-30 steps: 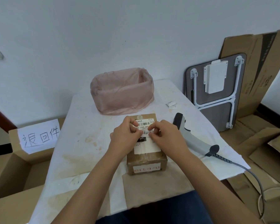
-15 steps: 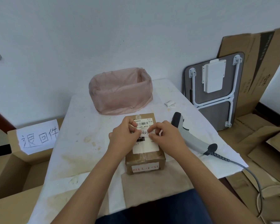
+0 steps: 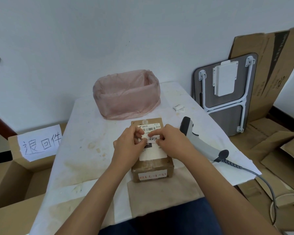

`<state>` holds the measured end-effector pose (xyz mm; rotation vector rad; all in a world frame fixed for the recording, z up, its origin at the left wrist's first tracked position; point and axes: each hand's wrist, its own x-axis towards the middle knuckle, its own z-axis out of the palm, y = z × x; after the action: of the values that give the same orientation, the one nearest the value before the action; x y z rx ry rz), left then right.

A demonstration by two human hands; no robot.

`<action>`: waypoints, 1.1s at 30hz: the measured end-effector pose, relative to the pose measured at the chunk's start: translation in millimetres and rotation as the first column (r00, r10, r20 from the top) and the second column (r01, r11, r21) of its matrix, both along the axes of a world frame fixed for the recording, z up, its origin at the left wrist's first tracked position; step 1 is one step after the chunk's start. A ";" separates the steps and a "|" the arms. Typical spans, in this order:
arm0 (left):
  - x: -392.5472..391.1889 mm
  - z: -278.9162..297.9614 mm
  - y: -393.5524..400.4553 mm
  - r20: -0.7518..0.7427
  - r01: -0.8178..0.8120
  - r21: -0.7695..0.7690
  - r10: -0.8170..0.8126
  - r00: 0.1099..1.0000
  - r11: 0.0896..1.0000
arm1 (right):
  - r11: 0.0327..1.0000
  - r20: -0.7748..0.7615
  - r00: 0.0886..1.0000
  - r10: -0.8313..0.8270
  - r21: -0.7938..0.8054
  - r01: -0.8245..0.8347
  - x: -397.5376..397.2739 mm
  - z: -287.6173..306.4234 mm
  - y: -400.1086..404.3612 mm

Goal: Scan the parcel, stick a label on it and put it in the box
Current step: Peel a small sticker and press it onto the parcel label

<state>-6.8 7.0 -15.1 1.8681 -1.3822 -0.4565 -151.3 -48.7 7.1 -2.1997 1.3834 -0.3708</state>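
A brown cardboard parcel point(image 3: 153, 168) with a white shipping sheet lies flat in the middle of the table point(image 3: 85, 150). A small white label point(image 3: 151, 138) with handwritten characters is over the parcel's top. My left hand point(image 3: 128, 146) pinches its left end and my right hand point(image 3: 172, 143) pinches its right end. Whether the label touches the parcel I cannot tell. The grey barcode scanner point(image 3: 200, 143) lies on the table just right of my right hand. The open cardboard box point(image 3: 12, 180) with a handwritten paper sign point(image 3: 39, 143) stands on the floor at the left.
A basket lined with a pink plastic bag point(image 3: 126, 95) stands at the table's back. Small white paper scraps point(image 3: 178, 108) lie behind the scanner. The scanner cable point(image 3: 261, 180) runs off the right edge. A folded table point(image 3: 226, 92) and flattened cardboard lean at the right wall.
Both hands have stayed on the parcel's top, fingers shifting slightly. The handwritten label now shows stretched between the fingertips. The parcel and scanner have not moved.
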 end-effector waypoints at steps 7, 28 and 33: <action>1.8 -1.8 -2.0 0.037 0.029 0.013 -0.029 0.999 0.999 | 0.999 -0.117 0.992 0.047 -0.016 -0.049 3.7 0.0 4.6; 6.9 -4.9 -5.9 0.025 0.035 0.059 -0.036 0.999 0.998 | 0.951 -0.187 0.977 0.105 -0.268 -0.154 -8.4 -0.9 31.1; 7.2 -3.4 -7.5 0.025 0.045 0.081 -0.047 0.999 0.996 | 0.937 -0.218 0.969 0.116 -0.301 -0.180 -10.6 2.2 35.4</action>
<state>0.4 -0.5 -18.5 1.9169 -1.4466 -0.5190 -161.8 -13.3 9.3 -2.6518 1.3196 -0.3482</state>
